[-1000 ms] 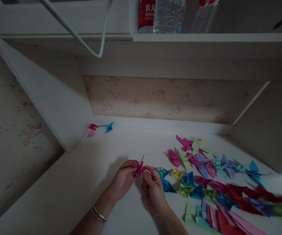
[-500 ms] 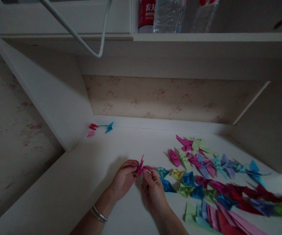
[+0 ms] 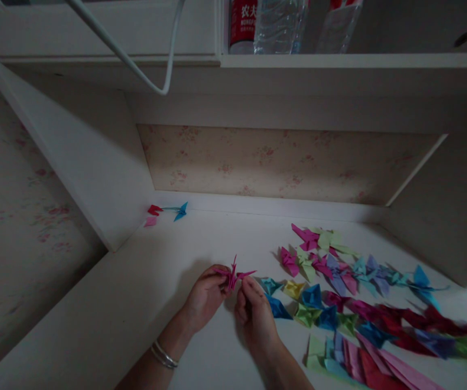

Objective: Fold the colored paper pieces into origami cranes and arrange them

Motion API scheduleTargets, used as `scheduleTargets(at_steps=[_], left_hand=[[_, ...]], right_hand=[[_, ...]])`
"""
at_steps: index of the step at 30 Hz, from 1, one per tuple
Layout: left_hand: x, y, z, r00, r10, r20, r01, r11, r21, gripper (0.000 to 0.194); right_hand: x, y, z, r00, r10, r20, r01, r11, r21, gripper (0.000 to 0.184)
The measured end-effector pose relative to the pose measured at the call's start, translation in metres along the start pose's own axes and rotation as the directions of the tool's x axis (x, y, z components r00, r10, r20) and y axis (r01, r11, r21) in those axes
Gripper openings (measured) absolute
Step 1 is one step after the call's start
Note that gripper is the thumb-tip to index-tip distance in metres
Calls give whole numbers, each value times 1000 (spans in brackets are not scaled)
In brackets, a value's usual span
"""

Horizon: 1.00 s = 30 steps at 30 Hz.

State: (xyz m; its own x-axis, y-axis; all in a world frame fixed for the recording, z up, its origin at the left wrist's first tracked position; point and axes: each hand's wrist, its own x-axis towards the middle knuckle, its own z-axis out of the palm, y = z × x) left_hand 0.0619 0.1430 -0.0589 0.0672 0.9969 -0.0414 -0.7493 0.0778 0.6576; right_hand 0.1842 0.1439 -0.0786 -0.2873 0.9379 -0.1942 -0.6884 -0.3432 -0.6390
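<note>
A magenta origami paper crane (image 3: 232,279) is held over the white desk, with thin points sticking up and out to both sides. My left hand (image 3: 205,297) pinches its left side between thumb and fingers; a silver bangle circles that wrist. My right hand (image 3: 255,311) is closed at the crane's right point, thumb and index finger pressed together just under it. The part inside the fingertips is hidden. Just right of my right hand lie small folded pieces: a teal one (image 3: 271,285), a blue one (image 3: 277,307) and a yellow one (image 3: 294,290).
Rows of folded cranes (image 3: 330,271) and dark red folded paper (image 3: 395,319) spread across the right side. Flat paper strips (image 3: 355,360) fan out nearer me. A blue crane (image 3: 181,212) and a red piece (image 3: 155,209) lie at the back left. Bottles (image 3: 280,27) stand on the shelf above.
My right fingers have slid down slightly, so the crane's right point now shows above them, tilted upward. My left hand stays in place on the crane.
</note>
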Motion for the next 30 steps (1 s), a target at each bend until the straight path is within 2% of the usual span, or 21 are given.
scheduleTargets(at_steps=[3,7,11,14,15,17,21,26,30], left_hand=[[-2,1,1,999,-39,27,39,999,-7,9],[-4,0,1,993,-86,76,86,996,1,8],[-6,-1,1,992,-94,90,93,996,16,9],[-6,-1,0,990,-95,107,94,996,10,11],[-5,-2,0,990,-92,109,92,996,8,11],[-5,-2,0,991,-76,111,76,997,7,11],[-4,-3,-1,993,-64,100,62,998,15,13],[-4,-3,0,996,-56,69,54,998,32,10],[-5,-4,0,996,-53,76,50,998,36,10]], right_hand=[[0,-6,0,995,75,59,-83,985,150,35],[-1,-13,1,983,134,124,-167,935,314,33],[-3,-11,2,980,124,155,-164,945,284,35],[-6,-7,2,982,23,185,-67,970,232,17],[-7,-7,2,982,-7,188,-35,975,220,17],[-9,-7,4,984,-31,175,-7,977,214,31],[-9,-9,5,989,-8,145,-24,976,217,39],[-5,-9,4,978,31,204,-68,982,178,27],[-6,-10,5,978,30,208,-65,985,163,23]])
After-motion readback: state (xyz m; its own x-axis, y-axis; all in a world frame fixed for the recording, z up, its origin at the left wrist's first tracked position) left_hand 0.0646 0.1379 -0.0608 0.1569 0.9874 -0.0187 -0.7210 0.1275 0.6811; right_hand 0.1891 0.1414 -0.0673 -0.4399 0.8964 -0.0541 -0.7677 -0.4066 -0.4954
